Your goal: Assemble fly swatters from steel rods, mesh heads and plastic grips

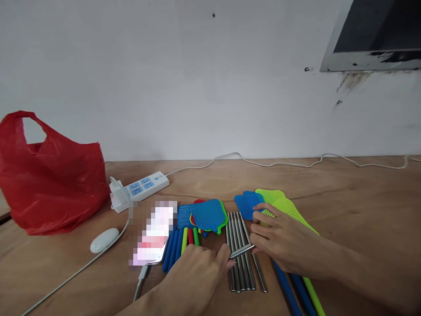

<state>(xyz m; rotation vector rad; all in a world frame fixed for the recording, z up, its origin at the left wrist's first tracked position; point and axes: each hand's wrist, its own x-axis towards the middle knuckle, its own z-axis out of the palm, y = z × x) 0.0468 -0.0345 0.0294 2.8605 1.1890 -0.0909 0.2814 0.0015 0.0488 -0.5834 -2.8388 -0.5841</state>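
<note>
Both my hands meet over a row of several metal rods (pixel 237 228) lying side by side on the wooden table (pixel 345 197). My left hand (pixel 197 276) and my right hand (pixel 283 239) each pinch one end of a single metal rod (pixel 241 251), held crosswise just above the row. Left of the rods lies a pile of loose swatter heads (pixel 207 215), blue, green and red, with several coloured handle sleeves (pixel 180 243) beside it. Under my right hand lie assembled fly swatters, a blue one (pixel 246 204) and green ones (pixel 286 206).
A red plastic bag (pixel 49 175) stands at the left. A white power strip (pixel 138 188) with its cable, a white oval object (pixel 104 239) and a phone (pixel 154 235) lie near it. A white wall rises behind the table, with a framed panel (pixel 375 35) at top right.
</note>
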